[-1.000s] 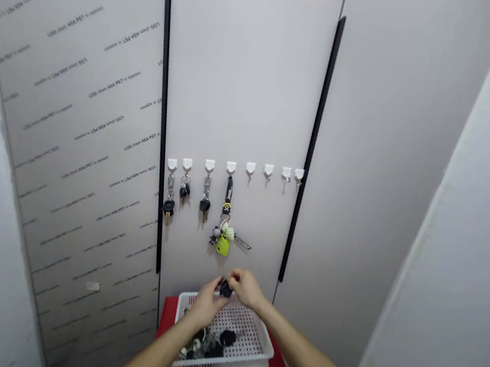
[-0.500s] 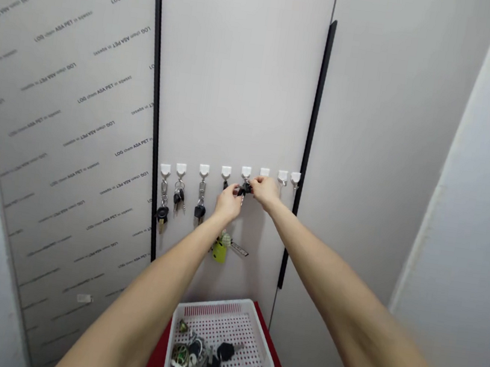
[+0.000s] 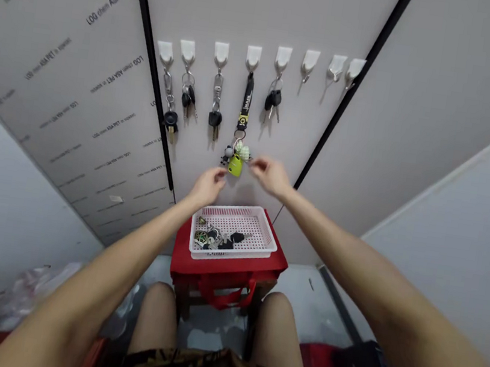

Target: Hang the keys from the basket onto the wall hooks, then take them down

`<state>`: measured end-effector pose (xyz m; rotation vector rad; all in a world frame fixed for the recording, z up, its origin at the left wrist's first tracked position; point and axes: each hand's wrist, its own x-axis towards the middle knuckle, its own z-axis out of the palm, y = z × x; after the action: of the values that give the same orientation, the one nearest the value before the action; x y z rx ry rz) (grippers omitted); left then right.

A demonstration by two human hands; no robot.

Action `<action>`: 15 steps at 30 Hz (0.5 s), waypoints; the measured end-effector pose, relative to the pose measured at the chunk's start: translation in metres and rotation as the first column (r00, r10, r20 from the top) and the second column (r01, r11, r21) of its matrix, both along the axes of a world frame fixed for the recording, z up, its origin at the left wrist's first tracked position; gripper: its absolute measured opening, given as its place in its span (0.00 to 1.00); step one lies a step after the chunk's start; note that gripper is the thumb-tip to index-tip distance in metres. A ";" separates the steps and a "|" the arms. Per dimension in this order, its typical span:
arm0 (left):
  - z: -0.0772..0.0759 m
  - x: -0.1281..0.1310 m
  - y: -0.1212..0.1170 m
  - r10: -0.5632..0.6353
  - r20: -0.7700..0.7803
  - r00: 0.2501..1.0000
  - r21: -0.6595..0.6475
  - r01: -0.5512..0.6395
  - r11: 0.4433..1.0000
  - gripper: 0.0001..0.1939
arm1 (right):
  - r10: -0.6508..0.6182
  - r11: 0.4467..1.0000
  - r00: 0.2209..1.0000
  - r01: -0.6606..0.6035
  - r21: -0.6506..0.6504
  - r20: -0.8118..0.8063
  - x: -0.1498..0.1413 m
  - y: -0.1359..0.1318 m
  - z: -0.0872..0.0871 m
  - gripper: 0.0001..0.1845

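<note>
My left hand (image 3: 208, 187) is in the air just above the back left of the white basket (image 3: 259, 213), its fingers loosely bent and apart with nothing in them. Level with the charms, my right hand (image 3: 271, 176) has slightly blurred, part-curled fingers and no visible object. Between the hands hangs a black lanyard (image 3: 246, 101) with a green charm (image 3: 235, 166) and a small grey figure (image 3: 228, 152). A ring of black-headed keys (image 3: 274, 99) hangs on the fifth hook (image 3: 283, 59). Several loose keys (image 3: 237, 238) lie in the basket.
Three more key sets hang at the left, including a ring of keys (image 3: 187, 96). Further right, a white hook (image 3: 310, 62) carries no keys. The basket stands on a red-covered stool (image 3: 184, 260) before my knees. Black strips (image 3: 354, 83) edge the panel.
Both hands have come down from the fifth hook, leaving the black-headed keys hanging there. The view has tilted downward, showing the stool, floor and my knees.
</note>
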<state>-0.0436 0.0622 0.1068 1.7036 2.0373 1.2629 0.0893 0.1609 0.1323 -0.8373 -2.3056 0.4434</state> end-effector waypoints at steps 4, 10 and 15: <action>-0.059 -0.003 -0.031 -0.037 -0.082 0.996 -0.231 0.017 0.973 0.15 | 0.251 0.966 0.811 -0.173 -0.193 0.528 0.004 -0.039 -0.081 0.14; -0.085 0.013 -0.048 -0.194 -0.154 0.969 -0.381 0.123 0.916 0.16 | 0.320 0.947 0.669 -0.248 -0.204 0.671 0.006 -0.049 -0.108 0.19; -0.089 0.019 -0.047 -0.242 -0.146 0.959 -0.403 0.166 0.900 0.14 | 0.385 0.921 0.680 -0.326 -0.213 0.624 0.014 -0.046 -0.111 0.19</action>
<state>-0.0242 0.0148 0.0176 1.8357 1.9737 0.5964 0.1031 0.1151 0.0217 -0.6335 -3.1671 0.4639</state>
